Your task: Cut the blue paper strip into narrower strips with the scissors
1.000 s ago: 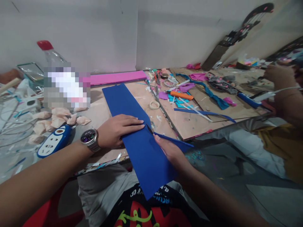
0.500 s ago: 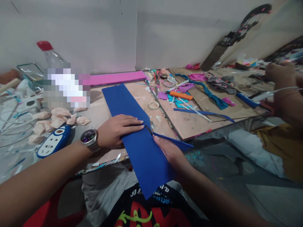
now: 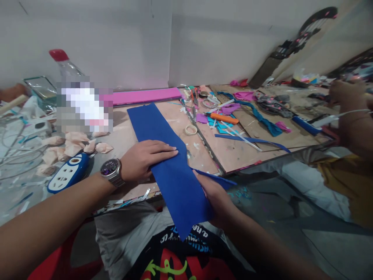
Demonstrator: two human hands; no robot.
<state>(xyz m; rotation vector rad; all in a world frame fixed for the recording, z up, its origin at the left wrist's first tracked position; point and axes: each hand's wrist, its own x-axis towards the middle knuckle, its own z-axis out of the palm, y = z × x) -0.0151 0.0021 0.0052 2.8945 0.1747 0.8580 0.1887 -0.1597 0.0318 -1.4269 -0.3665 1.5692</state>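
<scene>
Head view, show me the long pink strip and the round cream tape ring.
Long pink strip [image 3: 145, 95]: head view, middle of its flat top.
Round cream tape ring [image 3: 191, 133]: head view, its near rim.

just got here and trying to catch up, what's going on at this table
The left hand presses a blue sheet flat on the table. The right hand is at the sheet's right edge, by a partly separated blue strip. Any tool it holds is hidden.
</scene>
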